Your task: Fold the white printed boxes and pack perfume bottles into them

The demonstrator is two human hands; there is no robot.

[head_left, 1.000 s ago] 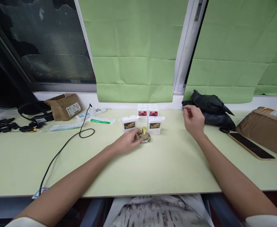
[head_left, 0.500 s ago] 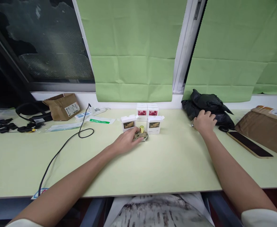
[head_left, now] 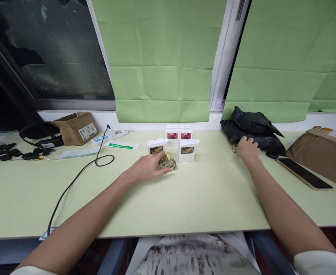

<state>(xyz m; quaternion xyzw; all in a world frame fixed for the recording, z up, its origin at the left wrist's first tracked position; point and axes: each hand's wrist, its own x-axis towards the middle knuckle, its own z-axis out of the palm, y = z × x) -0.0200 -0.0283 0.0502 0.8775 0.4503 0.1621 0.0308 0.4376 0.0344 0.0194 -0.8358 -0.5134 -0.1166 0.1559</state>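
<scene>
My left hand [head_left: 148,166] is closed around the side of a small round glass perfume bottle [head_left: 168,164] with a gold cap, thumb along its near edge. The bottle is low at the table, just in front of two white boxes with dark-and-gold pictures: the left box [head_left: 155,146] is partly behind my fingers, the right box [head_left: 186,150] stands with its top flap raised. Far to the right, my right hand [head_left: 247,149] is closed over a small shiny glassy item [head_left: 235,148], mostly hidden by the fingers, in front of a black plastic bag [head_left: 254,128].
Two white boxes with pink-red pictures [head_left: 178,134] stand behind. At left are an open cardboard box [head_left: 79,130], a black cable [head_left: 70,184] and flat packets [head_left: 123,145]. A phone [head_left: 304,173] and a brown parcel [head_left: 322,152] lie at right.
My left hand has shifted slightly left with the perfume bottle. My right hand has moved a little left and nearer, and more of the shiny item shows.
</scene>
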